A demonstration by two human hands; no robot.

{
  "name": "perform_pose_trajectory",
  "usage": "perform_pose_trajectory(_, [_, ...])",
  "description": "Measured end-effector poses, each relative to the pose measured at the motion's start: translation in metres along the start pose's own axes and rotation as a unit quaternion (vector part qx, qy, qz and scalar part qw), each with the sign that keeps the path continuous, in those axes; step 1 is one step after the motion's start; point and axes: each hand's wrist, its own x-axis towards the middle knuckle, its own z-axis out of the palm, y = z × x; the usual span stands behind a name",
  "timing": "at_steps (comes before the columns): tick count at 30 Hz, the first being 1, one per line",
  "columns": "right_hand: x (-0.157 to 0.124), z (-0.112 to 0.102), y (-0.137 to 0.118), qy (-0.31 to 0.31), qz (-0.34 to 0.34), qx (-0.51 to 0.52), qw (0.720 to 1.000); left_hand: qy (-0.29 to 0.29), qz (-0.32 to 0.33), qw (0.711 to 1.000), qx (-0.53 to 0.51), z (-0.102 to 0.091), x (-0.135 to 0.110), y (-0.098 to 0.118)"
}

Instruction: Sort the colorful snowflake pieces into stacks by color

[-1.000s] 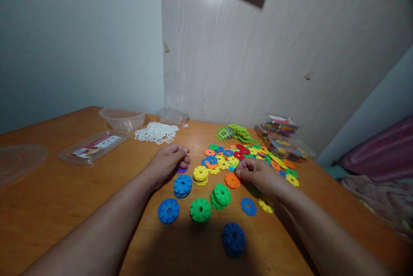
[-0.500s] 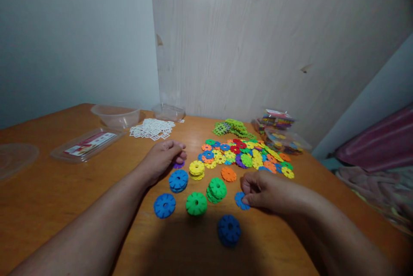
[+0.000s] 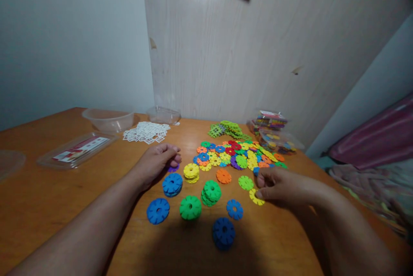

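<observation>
My left hand rests on the table with its fingers curled in. A purple notched disc peeks out under its fingertips, and what is inside the fingers is hidden. My right hand is closed, its thumb on a yellow notched disc. At its curled fingers shows the edge of a blue disc. Beside it lie a lime disc, an orange disc and a single blue disc. Between the hands stand a yellow stack, green stacks and blue stacks.
A pile of mixed notched discs spreads beyond the hands. Behind it are green lattice pieces and packed clear boxes. White square pieces, a clear bowl and a labelled lid lie at the left.
My right hand has left the blue disc on the table and shifted right, its thumb now on a yellow disc. A lime disc has come into sight. My left hand stays beside the purple disc.
</observation>
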Motion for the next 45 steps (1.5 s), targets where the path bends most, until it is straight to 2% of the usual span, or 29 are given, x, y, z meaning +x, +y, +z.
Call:
perform_pose_trajectory(8, [0.003, 0.005, 0.004, -0.041, -0.004, -0.048, 0.998, -0.002, 0.007, 1.000, 0.003, -0.001, 0.001, -0.003])
perform_pose_trajectory(30, [-0.002, 0.008, -0.003, -0.014, -0.030, -0.122, 0.992, -0.015, 0.019, 1.000, -0.009, -0.002, 0.003, -0.007])
perform_pose_trajectory(34, [-0.001, 0.006, -0.003, -0.039, -0.024, -0.092, 0.995, -0.011, 0.018, 1.000, 0.005, -0.003, 0.004, -0.008])
perform_pose_trajectory(36, [0.004, 0.002, 0.003, 0.004, -0.039, -0.075, 0.996, -0.008, 0.016, 1.000, 0.011, -0.004, 0.004, -0.008])
perform_pose_trajectory(40, [0.027, -0.012, 0.027, 0.213, -0.071, -0.101, 0.969, -0.011, 0.014, 1.000, 0.013, -0.004, 0.003, -0.007])
perform_pose_trajectory(42, [0.036, -0.018, 0.037, 0.265, -0.060, -0.107, 0.956, -0.009, 0.012, 1.000, 0.014, -0.003, 0.003, -0.006])
perform_pose_trajectory(45, [0.045, -0.020, 0.041, 0.291, -0.043, -0.125, 0.948, -0.005, 0.012, 1.000, 0.015, -0.003, 0.003, -0.005])
